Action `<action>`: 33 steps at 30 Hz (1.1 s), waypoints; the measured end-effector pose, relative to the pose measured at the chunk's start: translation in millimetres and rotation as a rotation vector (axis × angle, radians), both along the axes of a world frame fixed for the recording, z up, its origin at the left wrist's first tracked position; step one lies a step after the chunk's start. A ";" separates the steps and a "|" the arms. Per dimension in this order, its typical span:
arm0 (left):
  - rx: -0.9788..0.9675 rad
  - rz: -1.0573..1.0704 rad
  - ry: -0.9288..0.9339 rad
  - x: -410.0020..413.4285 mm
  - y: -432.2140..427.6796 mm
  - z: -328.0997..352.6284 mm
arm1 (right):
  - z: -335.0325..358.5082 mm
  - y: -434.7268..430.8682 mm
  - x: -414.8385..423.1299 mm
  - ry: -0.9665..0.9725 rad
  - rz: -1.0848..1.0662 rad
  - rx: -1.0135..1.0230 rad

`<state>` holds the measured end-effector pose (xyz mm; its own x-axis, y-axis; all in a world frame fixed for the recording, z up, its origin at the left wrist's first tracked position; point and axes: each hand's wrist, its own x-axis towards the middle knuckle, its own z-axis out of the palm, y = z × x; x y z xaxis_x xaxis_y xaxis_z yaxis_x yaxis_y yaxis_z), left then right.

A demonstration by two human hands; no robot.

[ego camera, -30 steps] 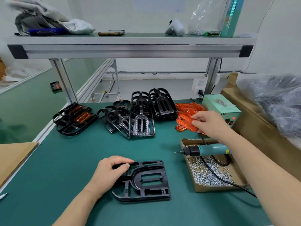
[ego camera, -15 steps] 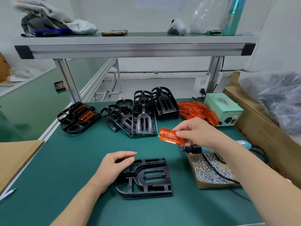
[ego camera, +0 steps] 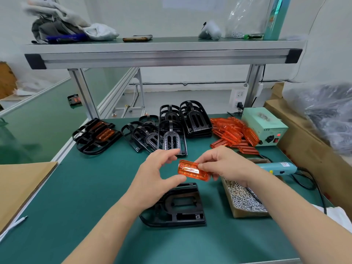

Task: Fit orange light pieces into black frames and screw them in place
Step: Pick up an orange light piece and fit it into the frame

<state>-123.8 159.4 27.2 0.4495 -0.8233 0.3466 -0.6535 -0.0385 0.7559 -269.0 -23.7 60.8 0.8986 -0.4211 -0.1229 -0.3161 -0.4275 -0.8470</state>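
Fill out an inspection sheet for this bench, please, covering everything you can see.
Surface: green mat, lying flat.
Job's things: orange light piece held above black frame; spare orange pieces, empty frames and finished frames behind; screw box and electric screwdriver at right.
Clutter: cardboard sheet at left; cloths and phone on shelf.
Hands: right hand pinches the piece's right end; left hand cups its left end, grip unclear.
Cables: screwdriver cable loops over the mat at right.
Surroundings: green power unit; bagged parts in cardboard box at right.
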 end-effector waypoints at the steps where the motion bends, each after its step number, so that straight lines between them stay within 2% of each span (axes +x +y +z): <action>1: -0.016 0.034 0.030 -2.7 -0.2 -1.0 | -1.0 2.2 0.2 -0.009 -0.005 0.019; 5: -0.040 0.273 0.384 -20.6 -5.0 -6.4 | -10.5 14.6 2.8 -0.072 -0.038 0.180; 8: -0.014 0.289 0.579 -29.5 -9.4 -8.4 | -18.3 23.8 6.4 -0.104 -0.075 0.290; 13: 0.026 0.244 0.546 -31.0 -11.4 -8.0 | -26.3 36.4 10.8 -0.116 -0.134 0.357; 17: 0.108 0.292 0.404 -23.5 -13.1 -6.7 | -25.8 38.6 10.6 -0.089 -0.136 0.345; 19: 0.209 0.282 0.282 -16.0 -13.3 -3.5 | -25.4 35.4 8.9 -0.064 -0.130 0.231; 21: 0.338 0.224 0.129 -9.1 -12.0 0.4 | -24.9 29.1 6.1 -0.074 -0.111 -0.023; 23: 0.459 0.163 -0.060 -3.6 -10.3 3.8 | -21.5 22.7 2.7 -0.135 0.010 -0.256; 26: 0.511 0.094 -0.269 1.8 -10.4 6.7 | -19.6 16.9 1.6 -0.106 0.248 -0.439; 29: 0.501 0.043 -0.319 3.4 -11.7 7.4 | -23.8 17.0 4.0 -0.008 0.348 -0.643; 33: 0.500 0.000 -0.304 6.8 -14.2 3.4 | -28.8 21.7 4.6 0.012 0.344 -0.790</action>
<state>-117.0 145.2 30.6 0.3908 -0.9200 0.0291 -0.8382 -0.3427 0.4243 -264.4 -2.0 32.0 0.9925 -0.0914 0.0810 -0.0677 -0.9638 -0.2578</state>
